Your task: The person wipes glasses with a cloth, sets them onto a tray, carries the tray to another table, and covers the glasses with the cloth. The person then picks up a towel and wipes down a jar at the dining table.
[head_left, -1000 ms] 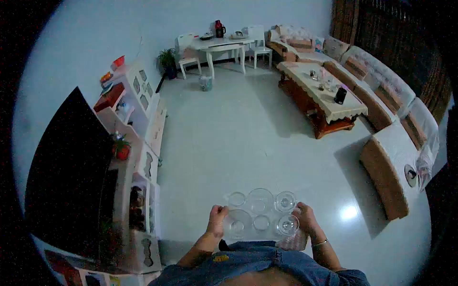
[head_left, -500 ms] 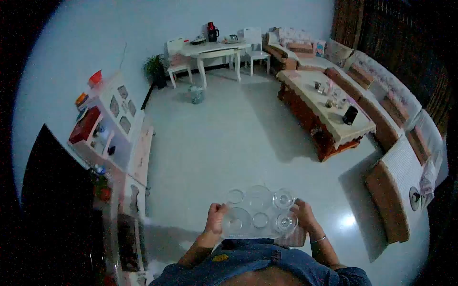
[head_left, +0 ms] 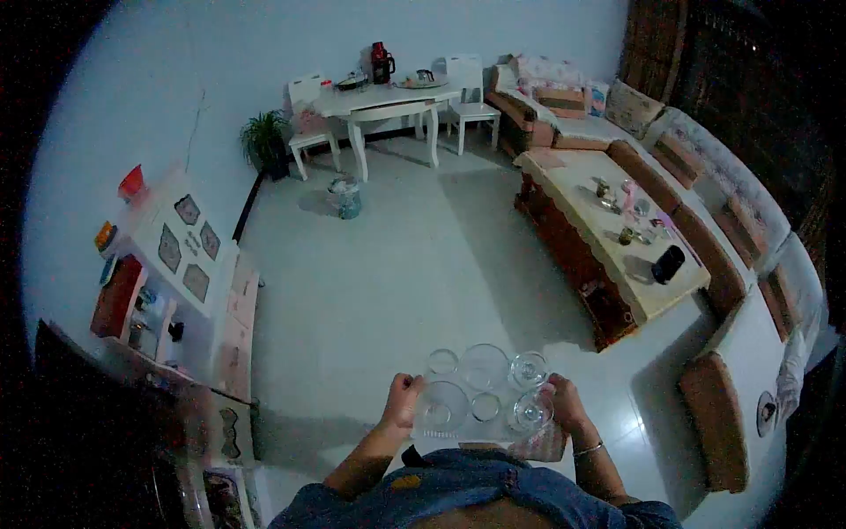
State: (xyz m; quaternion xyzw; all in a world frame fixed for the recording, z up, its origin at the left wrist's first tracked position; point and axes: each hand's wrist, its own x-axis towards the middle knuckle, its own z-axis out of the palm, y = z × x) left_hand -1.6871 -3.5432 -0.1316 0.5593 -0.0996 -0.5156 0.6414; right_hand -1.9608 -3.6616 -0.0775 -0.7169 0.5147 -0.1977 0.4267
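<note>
Held level in front of my body is a clear tray (head_left: 476, 433) carrying several clear glass vessels. Two wide round glasses (head_left: 442, 406) and two small round ones (head_left: 486, 406) stand toward its left and middle. At its right side are two glasses that look stemmed (head_left: 532, 411). My left hand (head_left: 403, 399) is closed around the tray's left edge, and my right hand (head_left: 568, 406) grips the right edge. Fingers under the tray are partly hidden. A pinkish patterned thing (head_left: 539, 444) shows below the right side; I cannot make out what it is.
Ahead to the right stands a cloth-covered coffee table (head_left: 608, 229) with cups and a black container, beside a long sofa (head_left: 705, 189). A white table (head_left: 388, 99) with chairs is at the back. A bin (head_left: 345, 201) stands on the floor; a white cabinet (head_left: 189, 247) lines the left.
The room's furniture appears nearer and lower in view as I move forward. The tray stays in both hands, its glasses in the same arrangement.
</note>
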